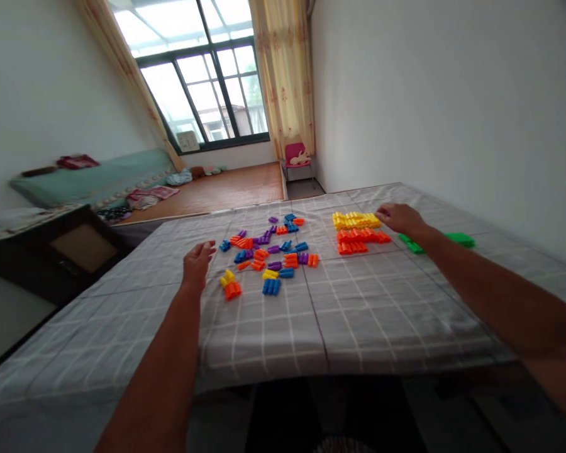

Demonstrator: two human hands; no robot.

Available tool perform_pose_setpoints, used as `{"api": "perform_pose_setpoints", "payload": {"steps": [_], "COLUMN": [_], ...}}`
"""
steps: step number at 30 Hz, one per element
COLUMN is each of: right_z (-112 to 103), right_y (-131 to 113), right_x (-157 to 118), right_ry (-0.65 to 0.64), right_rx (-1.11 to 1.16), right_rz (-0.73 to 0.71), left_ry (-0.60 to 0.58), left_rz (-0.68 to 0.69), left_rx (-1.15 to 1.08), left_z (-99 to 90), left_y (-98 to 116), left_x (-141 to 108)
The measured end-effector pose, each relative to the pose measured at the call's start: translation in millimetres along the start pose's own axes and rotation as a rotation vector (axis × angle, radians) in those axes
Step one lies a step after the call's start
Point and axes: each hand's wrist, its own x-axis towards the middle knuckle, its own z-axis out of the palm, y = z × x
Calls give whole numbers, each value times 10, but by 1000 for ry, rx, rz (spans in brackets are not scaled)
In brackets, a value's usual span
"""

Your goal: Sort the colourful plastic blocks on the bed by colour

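Loose orange pieces (290,259), blue pieces (271,287) and purple pieces (274,250) lie scattered mid-table, with a few yellow pieces (270,275) among them. Left of this scatter, my left hand (199,261) hovers with its fingers apart and nothing in them. At the right, my right hand (400,218) has its fingertips together at the right end of the yellow row (356,220); whatever is between them is too small to tell. Orange rows (361,236) lie just in front of the yellow one. Green pieces (460,239) sit behind and beside my right forearm.
A checked grey cloth (339,327) covers the table. Beyond it are a wooden platform (240,185) with cloths, a pink chair (296,155) and a curtained window. A dark cabinet (75,251) stands at the left, a white wall at the right.
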Motion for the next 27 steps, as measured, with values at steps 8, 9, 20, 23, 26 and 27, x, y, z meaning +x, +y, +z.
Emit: {"api": "perform_pose_setpoints", "payload": {"steps": [8,9,20,23,26,27], "right_z": [457,479,662,681,611,564], "right_y": [-1433,-1574,-1837,-1833,-1800,-1760], "right_x": [-348,-351,-195,-270,-331,-324], "right_ry": [-231,-233,-546,-501,-418,-394], "right_rx": [228,206,-99,96,298,356], "right_rz": [-647,-639,-546,-603,-669,-683], "left_ry": [-660,-713,-676,-644,-620,-617], "left_rz": [383,430,497,461,402,389], "left_rx": [569,641,1068,1088,1135,1152], "left_z": [549,687,1375,1401,1435,1447], "left_y": [706,709,409,460,490,491], "left_x": [-62,-111,-197,-203,-177,-160]}}
